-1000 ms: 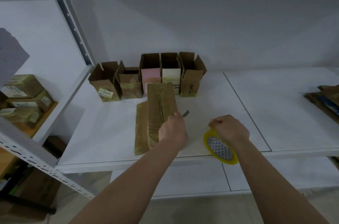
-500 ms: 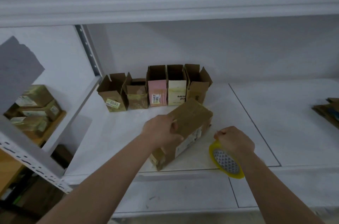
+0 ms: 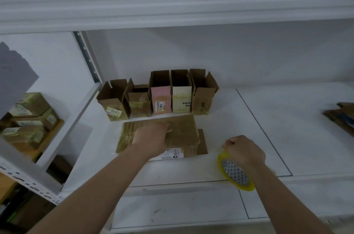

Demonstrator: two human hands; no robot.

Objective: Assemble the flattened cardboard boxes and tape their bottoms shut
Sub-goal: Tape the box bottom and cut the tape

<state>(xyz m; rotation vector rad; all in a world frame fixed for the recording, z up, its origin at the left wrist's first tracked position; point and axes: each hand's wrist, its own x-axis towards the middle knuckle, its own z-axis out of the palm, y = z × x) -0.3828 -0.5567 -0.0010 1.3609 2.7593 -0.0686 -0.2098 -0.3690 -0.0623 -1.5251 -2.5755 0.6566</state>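
At shelf centre, just 6 o'clock of the assembled open-top boxes [image 3: 159, 93]: left hand [image 3: 151, 138] pressing on cardboard box [image 3: 182, 134], finger curl unclear; right hand [image 3: 244, 151] clenched round yellow tape roll [image 3: 234, 173] at 3 o'clock; probably mid-taping, next needs tape drawn across seam.

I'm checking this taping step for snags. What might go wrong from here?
The tape roll in the right hand hangs past the shelf's front edge; a slip would drop it. The box under the left hand lies right against the row of open boxes, so turning it may topple them.
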